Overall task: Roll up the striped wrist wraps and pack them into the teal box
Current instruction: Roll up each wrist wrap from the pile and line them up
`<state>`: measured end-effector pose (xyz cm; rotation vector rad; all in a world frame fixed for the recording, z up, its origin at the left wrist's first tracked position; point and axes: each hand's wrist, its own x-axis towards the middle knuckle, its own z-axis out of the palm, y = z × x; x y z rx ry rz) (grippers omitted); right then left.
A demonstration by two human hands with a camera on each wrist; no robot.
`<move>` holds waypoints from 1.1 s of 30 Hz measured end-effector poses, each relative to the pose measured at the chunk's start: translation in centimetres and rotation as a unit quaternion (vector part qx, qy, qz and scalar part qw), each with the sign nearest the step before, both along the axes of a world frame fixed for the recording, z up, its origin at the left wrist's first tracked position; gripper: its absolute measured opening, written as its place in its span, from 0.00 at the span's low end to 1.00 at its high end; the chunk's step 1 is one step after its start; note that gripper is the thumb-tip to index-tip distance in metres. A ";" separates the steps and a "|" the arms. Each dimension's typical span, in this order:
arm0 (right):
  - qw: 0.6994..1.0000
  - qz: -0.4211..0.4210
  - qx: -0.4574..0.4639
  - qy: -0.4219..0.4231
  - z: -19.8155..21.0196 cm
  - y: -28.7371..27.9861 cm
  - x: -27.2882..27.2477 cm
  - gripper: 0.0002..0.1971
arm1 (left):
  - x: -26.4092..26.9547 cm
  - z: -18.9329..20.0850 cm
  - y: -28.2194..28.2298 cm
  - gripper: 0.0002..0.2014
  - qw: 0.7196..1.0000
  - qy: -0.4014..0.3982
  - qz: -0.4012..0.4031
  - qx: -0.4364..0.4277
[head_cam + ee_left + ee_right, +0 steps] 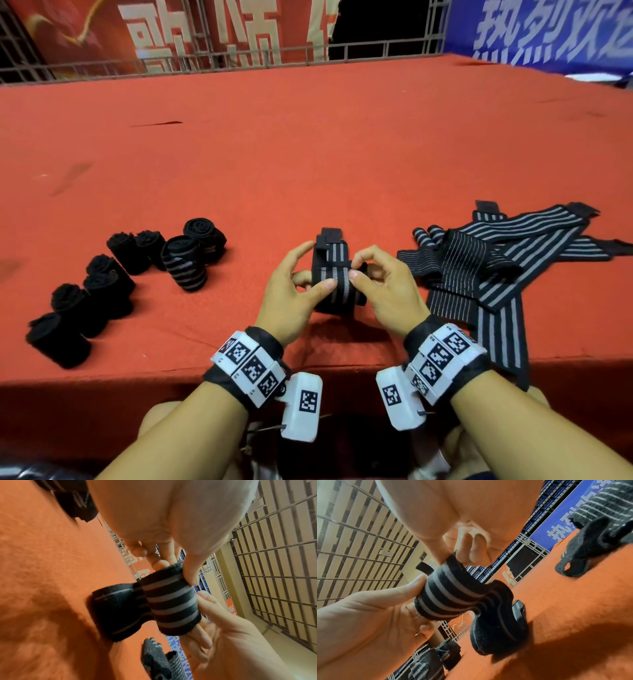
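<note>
A partly rolled black-and-grey striped wrist wrap point(337, 277) is held just above the red cloth at the front centre. My left hand point(317, 274) pinches its left end, thumb on top. My right hand point(356, 269) pinches the right end between thumb and forefinger. In the left wrist view, my left hand point(175, 570) grips the wrap's rolled part point(171, 601), and the loose tail point(118, 608) trails down onto the cloth. The right wrist view shows my right hand point(455, 558) on the same roll point(453, 595). No teal box is in view.
Several rolled wraps point(113, 274) stand in a cluster on the left, one with grey stripes point(185, 263). A pile of unrolled striped wraps point(496, 260) lies at the right, some hanging over the front edge. The red-covered table point(308, 154) stretches back to a metal railing.
</note>
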<state>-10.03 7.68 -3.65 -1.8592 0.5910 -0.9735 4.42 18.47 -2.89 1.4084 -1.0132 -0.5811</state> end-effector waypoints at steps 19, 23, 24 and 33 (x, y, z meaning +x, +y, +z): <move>0.987 0.039 -0.091 0.123 2.6 0.5 -1.4 0.05 | 0.4 1.6 1.4 0.10 0.973 -0.224 0.053 -0.004; 0.987 0.059 -0.074 0.127 2.9 0.6 -1.3 0.05 | 0.5 1.8 1.2 0.06 0.970 -0.232 0.064 0.021; 0.988 0.058 -0.076 0.124 2.9 0.7 -1.3 0.05 | 0.6 1.6 1.1 0.07 0.972 -0.225 0.056 0.027; 0.979 0.069 -0.144 0.128 3.1 0.8 -1.8 0.25 | 0.5 1.5 0.2 0.05 0.999 -0.018 0.027 0.040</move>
